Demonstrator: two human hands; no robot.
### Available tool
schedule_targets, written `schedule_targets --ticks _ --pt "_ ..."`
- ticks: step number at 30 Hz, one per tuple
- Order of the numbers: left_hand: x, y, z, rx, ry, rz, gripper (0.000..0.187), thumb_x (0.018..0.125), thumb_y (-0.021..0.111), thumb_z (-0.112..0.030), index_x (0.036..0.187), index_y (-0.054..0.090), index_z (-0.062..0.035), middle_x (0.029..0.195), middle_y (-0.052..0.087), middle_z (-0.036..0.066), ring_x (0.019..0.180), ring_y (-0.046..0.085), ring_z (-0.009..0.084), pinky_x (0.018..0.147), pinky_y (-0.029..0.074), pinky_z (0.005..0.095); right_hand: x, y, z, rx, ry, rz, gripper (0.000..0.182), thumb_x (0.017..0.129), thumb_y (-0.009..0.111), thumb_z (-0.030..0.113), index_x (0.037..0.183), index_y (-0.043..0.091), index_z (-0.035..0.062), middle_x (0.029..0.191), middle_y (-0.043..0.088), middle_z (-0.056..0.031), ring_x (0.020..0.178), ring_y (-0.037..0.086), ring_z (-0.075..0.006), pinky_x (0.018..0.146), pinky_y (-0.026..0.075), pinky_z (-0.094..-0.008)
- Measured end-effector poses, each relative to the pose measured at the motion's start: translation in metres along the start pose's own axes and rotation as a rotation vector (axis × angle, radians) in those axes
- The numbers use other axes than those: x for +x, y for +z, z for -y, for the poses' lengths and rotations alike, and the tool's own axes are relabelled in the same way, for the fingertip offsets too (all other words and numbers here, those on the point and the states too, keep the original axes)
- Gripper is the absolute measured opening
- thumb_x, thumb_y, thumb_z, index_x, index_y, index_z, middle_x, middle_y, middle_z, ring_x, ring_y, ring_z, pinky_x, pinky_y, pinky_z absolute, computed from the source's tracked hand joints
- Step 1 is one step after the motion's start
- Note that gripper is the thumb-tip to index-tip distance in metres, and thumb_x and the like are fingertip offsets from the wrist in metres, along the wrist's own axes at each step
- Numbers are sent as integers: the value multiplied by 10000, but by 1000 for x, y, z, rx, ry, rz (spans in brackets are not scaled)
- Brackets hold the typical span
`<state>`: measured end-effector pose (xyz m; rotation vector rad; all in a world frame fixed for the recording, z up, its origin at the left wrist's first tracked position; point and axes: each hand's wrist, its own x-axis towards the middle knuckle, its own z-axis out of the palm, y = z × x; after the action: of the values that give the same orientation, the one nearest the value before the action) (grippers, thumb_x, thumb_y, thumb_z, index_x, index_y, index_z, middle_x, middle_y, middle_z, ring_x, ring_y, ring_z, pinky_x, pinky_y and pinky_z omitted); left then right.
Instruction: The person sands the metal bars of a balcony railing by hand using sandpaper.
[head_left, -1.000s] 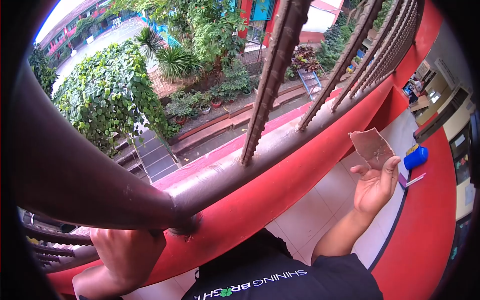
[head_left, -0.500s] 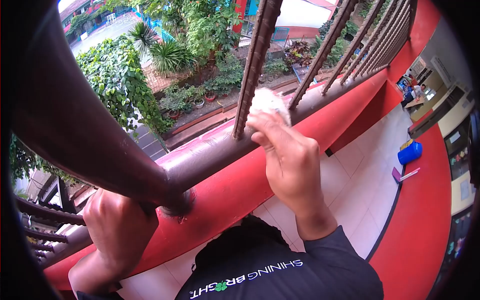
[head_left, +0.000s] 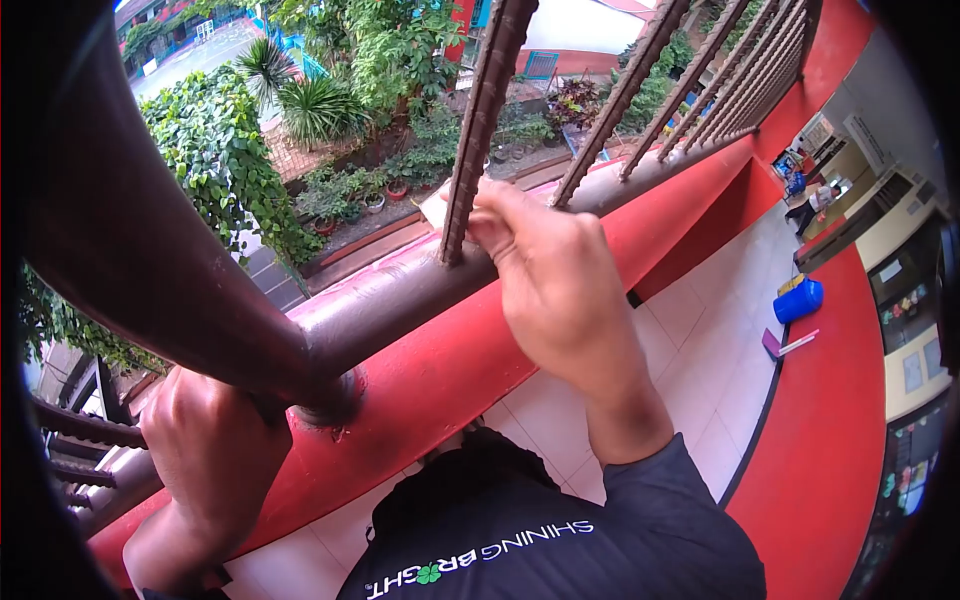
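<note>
My right hand (head_left: 555, 270) pinches a pale, folded piece of cloth or paper (head_left: 435, 208) and presses it round a ribbed brown bar (head_left: 482, 125), just above where the bar meets the lower rail (head_left: 400, 302). Fingers and bar hide much of the pale piece. At lower left, my left hand (head_left: 215, 435) is closed against the brown railing, beneath the thick curved post (head_left: 190, 230); its fingertips are hidden behind.
A red ledge (head_left: 450, 375) runs under the railing. Further ribbed bars (head_left: 625, 90) slope away to the upper right. On the tiled corridor floor (head_left: 690, 370) lie a blue bucket (head_left: 800, 300) and a dustpan (head_left: 772, 343). A person (head_left: 815, 205) is far down the corridor. Plants (head_left: 330, 110) grow outside.
My right hand has moved left with the pale piece, from the bar's right side to round the bar. The view has shifted slightly; my left hand keeps its place at the railing.
</note>
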<state>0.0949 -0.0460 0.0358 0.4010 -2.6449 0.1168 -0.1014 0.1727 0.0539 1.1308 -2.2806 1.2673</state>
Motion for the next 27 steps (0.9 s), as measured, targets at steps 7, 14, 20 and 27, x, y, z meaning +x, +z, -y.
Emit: schedule_targets --ticks 7,14,20,27 --pt "1 7 -1 38 37 -109 230 767 818 -171 782 634 -34 710 600 161 664 642 413 637 494 529 6 -8 8 81 1 82 333 992 496 -22 1299 620 -49 995 749 -281 972 726 -470 846 583 -508" --pt "-1 4 3 25 30 -33 181 832 786 -171 917 687 -46 781 632 188 733 662 445 671 509 567 17 -6 -6 164 35 55 345 978 529 -11 1309 621 -46 960 737 -298 937 727 -476 837 566 -535" --pt "-1 6 3 22 23 -45 190 830 794 -174 921 677 -54 765 625 184 720 662 441 665 508 566 2 -11 10 -36 -32 127 367 1103 522 67 1456 576 -21 975 754 -189 913 715 -228 900 548 -334" --pt "0 7 3 6 38 -76 200 836 804 -194 916 681 -59 751 628 178 702 660 440 651 508 560 -41 -2 14 35 -50 31 511 1110 476 28 1617 413 13 1221 766 -222 1191 740 -340 991 578 -411"
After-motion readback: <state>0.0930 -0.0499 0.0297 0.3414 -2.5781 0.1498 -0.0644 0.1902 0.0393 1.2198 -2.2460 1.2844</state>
